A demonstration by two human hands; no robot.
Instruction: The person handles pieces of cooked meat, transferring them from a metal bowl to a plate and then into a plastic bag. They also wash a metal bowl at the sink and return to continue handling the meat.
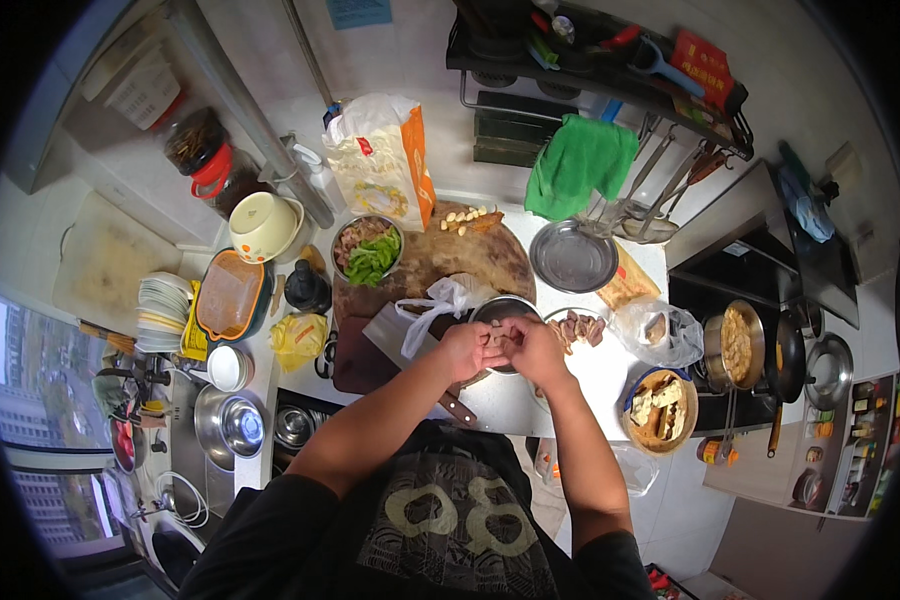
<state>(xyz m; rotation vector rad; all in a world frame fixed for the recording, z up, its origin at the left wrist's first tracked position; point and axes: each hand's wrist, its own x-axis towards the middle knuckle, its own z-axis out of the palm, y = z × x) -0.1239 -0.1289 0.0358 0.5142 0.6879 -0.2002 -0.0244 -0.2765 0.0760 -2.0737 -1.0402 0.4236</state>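
Observation:
My left hand [468, 352] and my right hand [538, 349] meet over a steel bowl [507, 304]. Small pinkish-brown pieces, apparently meat [498, 331], are held between the fingers of both hands. The bowl's contents are mostly hidden by my hands. To the right, several pieces of brownish meat [576, 328] lie on a white plate [592, 371]. A cleaver lies left of my left hand, its broad blade [390, 330] pointing away and its wooden handle [457, 409] near the counter's front edge. A white plastic bag [444, 300] lies just beyond my left hand.
Beyond the bowl, a round wooden chopping board [461, 251] bears garlic cloves [466, 217] and a bowl of sliced green peppers [373, 259] and meat. A paper bag [379, 169] stands behind. Rightward are an empty metal dish [574, 256], a tofu-like food basket [658, 412] and a stove pan [735, 345].

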